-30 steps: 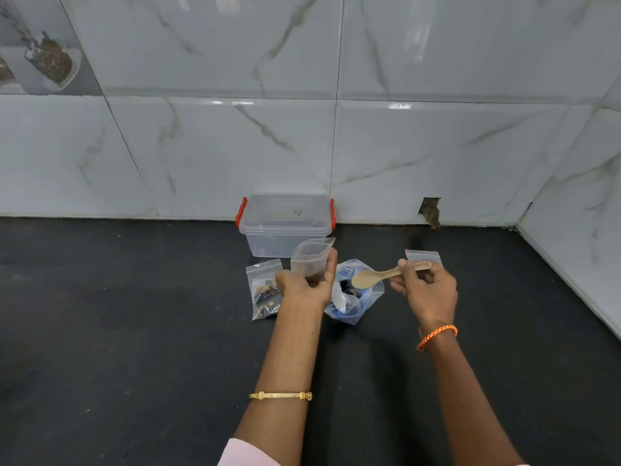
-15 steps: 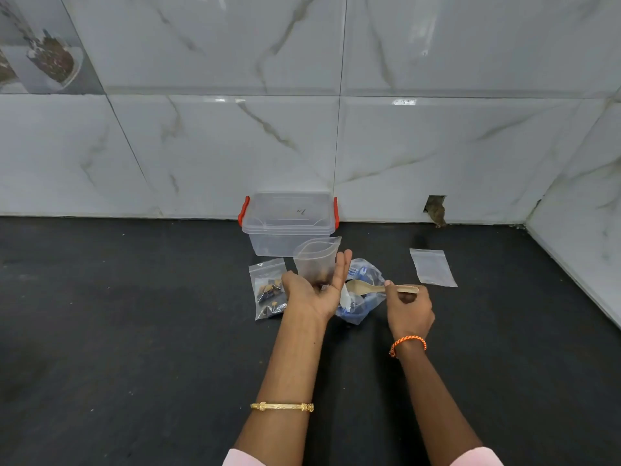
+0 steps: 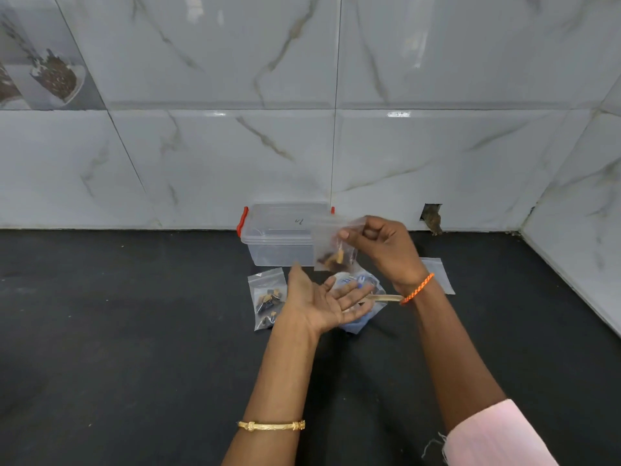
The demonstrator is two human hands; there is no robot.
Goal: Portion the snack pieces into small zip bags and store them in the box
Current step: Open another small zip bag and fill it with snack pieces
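Since half a second before, the small zip bag [image 3: 334, 245] had passed from the left hand to the right, and the wooden spoon [image 3: 383, 298] had gone from the right hand down onto the large snack bag [image 3: 364, 297]. The right hand [image 3: 386, 250] pinched the small bag by its top edge between thumb and fingers, so that it hung in the air in front of the clear box [image 3: 279, 238], with brown and tan snack pieces gathered at its bottom. The left hand [image 3: 319, 301] lay palm up below it, at about seven o'clock from the hanging bag, fingers straight and holding nothing. The box stood against the tiled wall at twelve o'clock from the hands, with red latches at its ends. A filled zip bag [image 3: 267, 297] lay flat on the black counter [image 3: 134, 331] at nine o'clock from the left hand. An empty zip bag [image 3: 440, 274] lay at three o'clock from the right wrist.
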